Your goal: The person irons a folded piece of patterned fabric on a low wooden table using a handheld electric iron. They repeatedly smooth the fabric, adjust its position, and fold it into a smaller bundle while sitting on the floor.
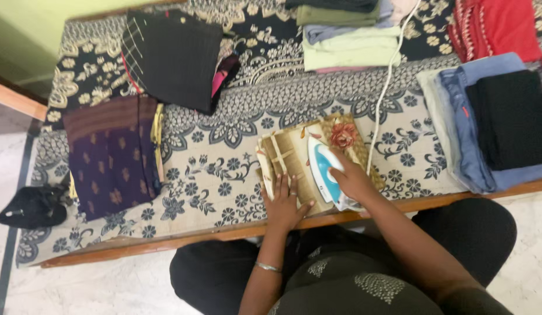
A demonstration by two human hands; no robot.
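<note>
A small folded tan cloth [285, 154] with a striped edge and a red flower print lies on the patterned bed sheet [224, 175] near the front edge. My left hand [285, 204] rests flat on the cloth's near left part, fingers spread, a ring on one finger and a bangle on the wrist. My right hand [352, 181] grips the handle of a white and blue electric iron [322, 169], which sits on the cloth with its tip pointing away from me. The iron's white cord [384, 87] runs up across the bed.
A folded purple and brown cloth [110, 154] lies at left, a black folded garment [174, 55] behind it. Stacks of folded clothes [349, 35] sit at the back; blue and black ones [492, 122] at right, red cloth [495, 26] beyond. A black bundle [31, 207] lies at the far left edge.
</note>
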